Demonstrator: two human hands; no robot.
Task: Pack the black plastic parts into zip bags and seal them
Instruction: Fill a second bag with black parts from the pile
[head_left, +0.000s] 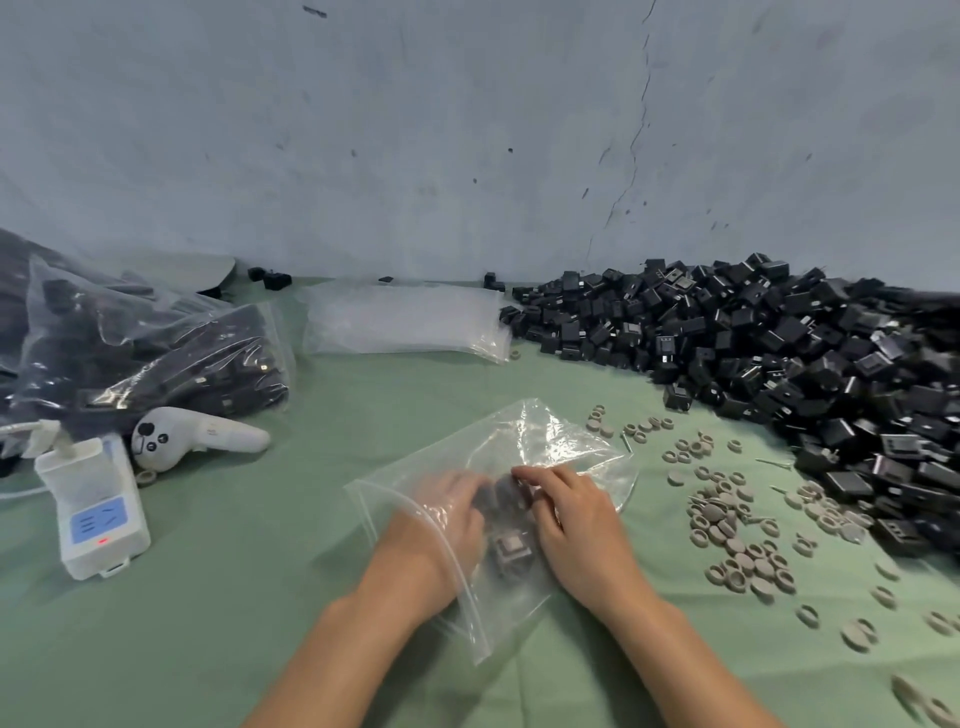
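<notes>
A clear zip bag (540, 441) lies on the green cloth in front of me, mouth toward me. My left hand (447, 514) is inside the bag, fingers around black parts (511, 551) there. My right hand (571, 525) rests on top of the bag, pressing the plastic over the same parts. A large heap of loose black plastic parts (779, 353) fills the right side of the table. Filled zip bags of black parts (171, 358) are piled at the left. A stack of empty zip bags (405, 322) lies at the back centre.
Several small grey rings and caps (737, 519) are scattered right of the bag. A white power strip (93, 509) and a white handheld controller (202, 436) lie at the left. A blue-grey wall (467, 130) closes off the back.
</notes>
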